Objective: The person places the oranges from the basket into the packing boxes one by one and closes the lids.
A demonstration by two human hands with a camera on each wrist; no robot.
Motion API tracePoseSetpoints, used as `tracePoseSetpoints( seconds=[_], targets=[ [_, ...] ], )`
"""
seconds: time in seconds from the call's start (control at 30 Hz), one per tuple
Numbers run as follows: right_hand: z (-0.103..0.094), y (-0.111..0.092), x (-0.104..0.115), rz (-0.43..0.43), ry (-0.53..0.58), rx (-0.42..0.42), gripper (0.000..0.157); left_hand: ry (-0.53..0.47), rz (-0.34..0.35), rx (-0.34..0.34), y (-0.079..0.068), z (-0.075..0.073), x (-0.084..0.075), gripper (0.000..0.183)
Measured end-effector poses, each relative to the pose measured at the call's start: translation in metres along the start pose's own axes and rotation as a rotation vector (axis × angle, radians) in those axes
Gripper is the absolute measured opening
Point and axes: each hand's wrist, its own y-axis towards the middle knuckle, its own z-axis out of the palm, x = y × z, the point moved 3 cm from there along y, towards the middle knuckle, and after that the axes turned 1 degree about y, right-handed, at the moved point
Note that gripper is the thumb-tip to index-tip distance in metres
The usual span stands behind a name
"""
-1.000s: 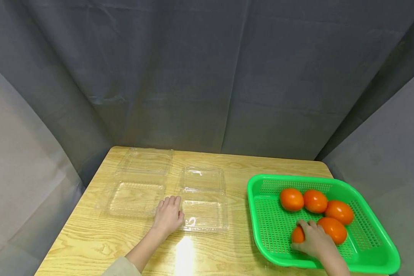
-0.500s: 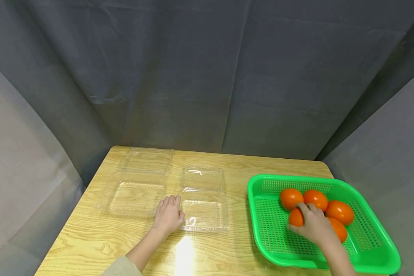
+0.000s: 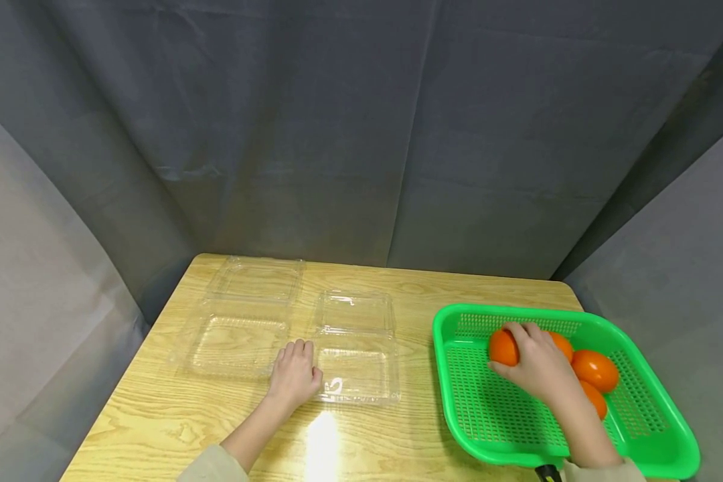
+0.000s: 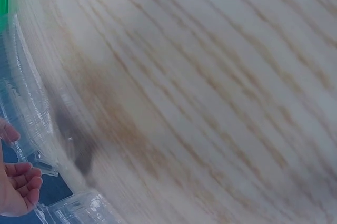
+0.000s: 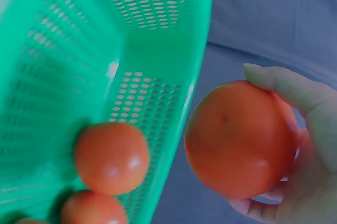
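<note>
In the head view my right hand grips an orange-red tomato, fingers over its top and thumb low at its side. Close up in the right wrist view, this round tomato shows beside the rim of the green basket. My left hand lies at the table's middle between two clear plastic clamshell boxes, its fingers loosely curled. The right box and the left box both lie with lids folded back. From the left wrist, the hand shows a gap between thumb and fingers.
Other tomatoes sit in the green basket, which stands at the table's right; the right hand and forearm partly cover them. Grey curtains hang behind the wooden table and at both sides.
My right hand has lifted the tomato from the front of the basket and moved it toward the back and slightly left. The left hand and both boxes stay put.
</note>
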Motion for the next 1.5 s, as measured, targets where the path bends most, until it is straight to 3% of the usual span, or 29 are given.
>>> tracePoseSetpoints(
  seconds=[0.33,0.63,1.17,1.5],
  targets=[
    [-0.012,0.019,0.035,-0.088,-0.008,-0.052,0.062,-0.008,-0.015,0.021,0.001,0.001,0.000,0.024],
    [-0.008,0.040,0.073,-0.190,0.002,-0.060,0.060,0.012,-0.017,0.035,0.000,0.000,-0.001,0.025],
    [0.024,0.070,0.131,-0.320,0.020,-0.056,0.061,0.024,-0.029,0.058,0.003,0.000,-0.003,0.022],
    [0.051,0.081,0.151,-0.327,0.057,-0.036,0.062,0.035,-0.034,0.059,0.003,-0.001,-0.003,0.026]
  ],
)
